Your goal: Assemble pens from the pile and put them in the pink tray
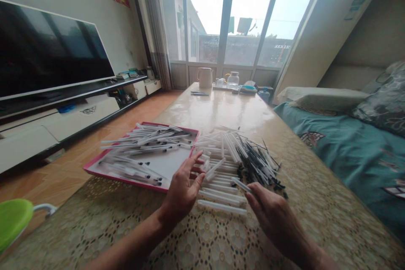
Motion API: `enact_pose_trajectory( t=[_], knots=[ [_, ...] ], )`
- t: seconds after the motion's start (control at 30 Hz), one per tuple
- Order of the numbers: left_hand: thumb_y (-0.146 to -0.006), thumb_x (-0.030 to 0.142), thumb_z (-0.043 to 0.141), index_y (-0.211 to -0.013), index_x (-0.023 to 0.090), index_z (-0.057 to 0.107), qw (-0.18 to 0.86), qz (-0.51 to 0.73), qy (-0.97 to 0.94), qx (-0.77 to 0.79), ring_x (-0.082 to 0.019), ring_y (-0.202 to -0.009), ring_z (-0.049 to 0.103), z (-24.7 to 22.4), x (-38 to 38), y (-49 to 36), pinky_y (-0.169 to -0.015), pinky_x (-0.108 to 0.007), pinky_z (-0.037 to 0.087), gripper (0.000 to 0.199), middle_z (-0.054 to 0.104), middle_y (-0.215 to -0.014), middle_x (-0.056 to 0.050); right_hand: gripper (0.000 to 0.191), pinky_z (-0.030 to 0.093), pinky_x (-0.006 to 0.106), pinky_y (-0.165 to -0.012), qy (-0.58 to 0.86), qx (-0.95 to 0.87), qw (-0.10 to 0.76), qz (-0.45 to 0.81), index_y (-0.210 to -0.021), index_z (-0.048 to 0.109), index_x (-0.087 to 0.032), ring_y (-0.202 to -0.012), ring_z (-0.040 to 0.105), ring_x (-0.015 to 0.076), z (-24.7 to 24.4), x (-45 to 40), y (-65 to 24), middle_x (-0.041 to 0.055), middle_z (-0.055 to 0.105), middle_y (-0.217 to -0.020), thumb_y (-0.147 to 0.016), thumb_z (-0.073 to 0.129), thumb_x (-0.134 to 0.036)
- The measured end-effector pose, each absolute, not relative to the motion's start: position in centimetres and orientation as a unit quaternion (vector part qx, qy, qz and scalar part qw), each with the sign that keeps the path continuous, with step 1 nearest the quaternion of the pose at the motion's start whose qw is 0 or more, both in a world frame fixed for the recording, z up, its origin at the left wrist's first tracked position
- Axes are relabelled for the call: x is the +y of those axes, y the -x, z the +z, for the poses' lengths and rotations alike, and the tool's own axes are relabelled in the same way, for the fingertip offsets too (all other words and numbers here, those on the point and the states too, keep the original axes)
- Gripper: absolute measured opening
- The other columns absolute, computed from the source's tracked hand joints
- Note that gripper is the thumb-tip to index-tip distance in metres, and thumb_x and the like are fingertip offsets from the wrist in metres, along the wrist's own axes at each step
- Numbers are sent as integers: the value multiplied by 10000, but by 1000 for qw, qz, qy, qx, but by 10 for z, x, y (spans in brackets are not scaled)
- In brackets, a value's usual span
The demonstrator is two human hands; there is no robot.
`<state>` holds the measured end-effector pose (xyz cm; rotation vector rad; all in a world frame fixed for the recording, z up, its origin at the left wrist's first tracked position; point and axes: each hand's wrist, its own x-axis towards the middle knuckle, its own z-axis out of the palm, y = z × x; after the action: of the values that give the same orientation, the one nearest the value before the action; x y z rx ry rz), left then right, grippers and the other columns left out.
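My left hand (183, 187) hovers at the near right corner of a pink-rimmed white tray (126, 180), fingers spread, close to a loose clear tube (215, 169). The tray holds several assembled pens (145, 143) with black tips. My right hand (272, 215) pinches the end of a clear pen tube (241, 184) at the near edge of a heap. That heap mixes black-tipped refills (256, 164) with clear tubes. More clear tubes (221, 206) lie side by side in front of it, between my hands.
The glossy table (221, 109) has a lace cloth (202, 236) at its near end. A white jug (204, 78) and glass jar (233, 80) stand at the far end. A bed with a teal cover (335, 168) runs along the right, a television (47, 50) along the left.
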<state>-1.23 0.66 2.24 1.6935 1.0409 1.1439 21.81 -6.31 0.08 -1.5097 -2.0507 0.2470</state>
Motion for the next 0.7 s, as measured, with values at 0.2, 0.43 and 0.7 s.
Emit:
enact_pose_trajectory(
  t=[0.2,0.43,0.7],
  knots=[
    [-739,267,691,-1092,182,553,664,345,-579,324,-127,-574,611,16,-16,-6,-462,-212,482,389,630,-784,-22,238,422,225,-558,522,-812,253,68,-895,566,-204,-612,599,147,-2,-63,-204,33,620,-732,-968,351,-276],
    [-691,335,749,-804,120,622,726,364,-494,311,-129,-486,603,8,-15,-14,-429,-205,480,274,646,-572,-22,236,470,239,-632,505,-783,342,120,-1031,569,-191,-710,626,163,3,-63,-202,48,648,-808,-950,403,-338],
    [-679,261,774,-759,114,614,740,446,-384,326,-113,-538,625,9,-8,-7,-507,-201,499,232,669,-625,-15,421,354,205,-465,574,-669,396,258,-645,448,-206,-482,462,113,3,-57,-212,-33,460,-538,-954,311,-456]
  ],
)
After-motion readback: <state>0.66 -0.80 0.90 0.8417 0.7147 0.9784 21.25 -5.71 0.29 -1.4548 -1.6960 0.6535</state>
